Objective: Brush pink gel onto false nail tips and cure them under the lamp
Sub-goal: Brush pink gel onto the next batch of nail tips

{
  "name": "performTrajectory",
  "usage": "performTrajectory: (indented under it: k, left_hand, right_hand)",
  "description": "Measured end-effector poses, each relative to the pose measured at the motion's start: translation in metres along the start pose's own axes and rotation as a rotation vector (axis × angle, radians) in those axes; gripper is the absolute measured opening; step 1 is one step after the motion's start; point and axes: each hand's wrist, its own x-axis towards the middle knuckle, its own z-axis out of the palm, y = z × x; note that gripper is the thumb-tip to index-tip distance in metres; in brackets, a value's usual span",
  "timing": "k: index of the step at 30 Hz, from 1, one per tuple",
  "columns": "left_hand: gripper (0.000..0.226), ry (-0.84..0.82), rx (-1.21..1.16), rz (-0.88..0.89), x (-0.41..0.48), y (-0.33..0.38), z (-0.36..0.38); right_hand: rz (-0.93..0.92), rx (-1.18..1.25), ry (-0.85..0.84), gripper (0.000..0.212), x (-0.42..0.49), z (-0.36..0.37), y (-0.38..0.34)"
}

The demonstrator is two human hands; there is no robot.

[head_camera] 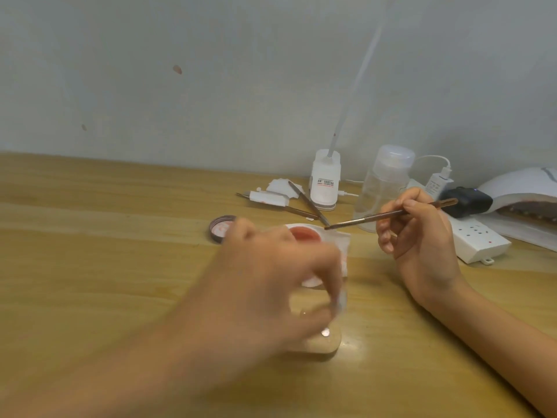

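nearest, the left hand [271,282] is smeared by motion in front of the pink gel pot [305,234]. its fingers curl down over a pale wooden block [319,346]. a small clear nail tip [341,300] shows at its fingertips, but the blur hides whether it is pinched. the pot stands open on a white wipe [342,248] on the wooden table [90,267]. right of the pot, the right hand [422,236] grips a thin brush [388,214] like a pen, its bristle end near the pot's right rim. left of the pot lies a lid [219,229]. behind the pot lie metal tools [310,205] and cotton pads [280,188], then a white clamp base [325,185] and a clear bottle [382,182]. far right of the pot sit a power strip [479,239] and the curing lamp [524,194].
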Motion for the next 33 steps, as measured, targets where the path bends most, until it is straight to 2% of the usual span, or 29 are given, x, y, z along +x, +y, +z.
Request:
performTrajectory:
  k: [3,5,8,12,17,22,26,29,33]
  left_hand:
    - [0.021,0.088,-0.367,-0.113,0.018,-0.02,-0.037]
    - [0.019,0.154,-0.52,-0.225,0.029,-0.043,-0.052]
    - [0.013,0.173,-0.619,-0.368,0.033,-0.07,-0.046]
    - [0.009,0.23,-0.697,-0.4,0.03,-0.081,-0.023]
    - [0.015,0.206,-0.751,-0.358,0.027,-0.082,-0.001]
    - [0.013,0.318,-0.777,-0.369,0.022,-0.09,0.013]
    - [0.01,0.3,-0.725,-0.356,0.022,-0.094,0.018]
    - [0.019,0.276,-0.714,-0.333,0.019,-0.095,0.02]
    - [0.012,0.24,-0.697,-0.319,0.013,-0.094,0.023]
  right_hand:
    - [-0.029,-0.168,-0.065,0.025,0.0,0.006,-0.005]
    - [-0.084,-0.35,-0.153,0.02,0.001,0.015,-0.008]
    - [-0.176,-0.555,-0.246,0.017,0.0,0.03,-0.012]
    - [-0.215,-0.672,-0.284,0.014,-0.003,0.038,-0.007]
    - [-0.164,-0.609,-0.248,0.015,-0.006,0.037,-0.003]
    - [-0.124,-0.445,-0.064,0.019,-0.005,0.027,-0.003]
    - [-0.021,-0.294,0.055,0.021,-0.006,0.023,0.0]
    - [0.013,-0.219,0.06,0.022,-0.007,0.023,0.002]
    - [0.02,-0.154,0.056,0.025,-0.012,0.021,0.006]
